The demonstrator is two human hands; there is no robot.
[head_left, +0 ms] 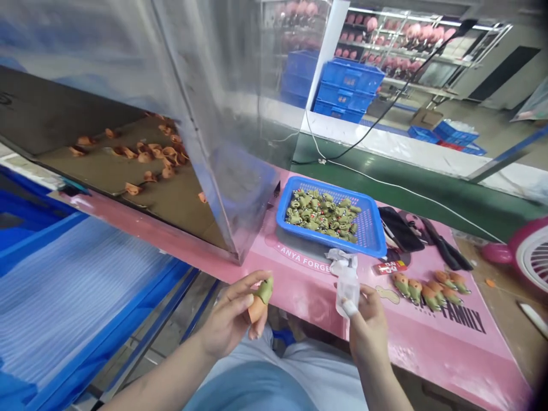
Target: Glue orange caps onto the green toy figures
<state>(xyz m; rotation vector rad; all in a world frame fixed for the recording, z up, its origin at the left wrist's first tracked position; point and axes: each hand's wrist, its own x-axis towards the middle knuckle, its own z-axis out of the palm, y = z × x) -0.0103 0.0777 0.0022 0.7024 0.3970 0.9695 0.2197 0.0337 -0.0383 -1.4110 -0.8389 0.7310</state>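
Between the thumb and fingers of my left hand point(233, 314) is a small figure point(262, 299) with a green top and an orange lower part. My right hand point(369, 319) grips a small translucent plastic bottle point(347, 288) near the front edge of the pink mat. Just beyond the bottle lies a crumpled white tissue point(340, 258). A blue basket point(372, 242) farther back holds many small green pieces point(321, 214). To the right of my right hand, several green-and-orange figures point(432, 294) lie in a group on the mat point(299, 294).
On the left, a clear-walled booth point(214, 188) covers a brown board with scattered orange pieces point(158, 151). A red packet point(389, 267), a black pouch point(400, 228) and a pink fan point(531, 251) are on the right. Blue crates point(349, 88) stand beyond the table.
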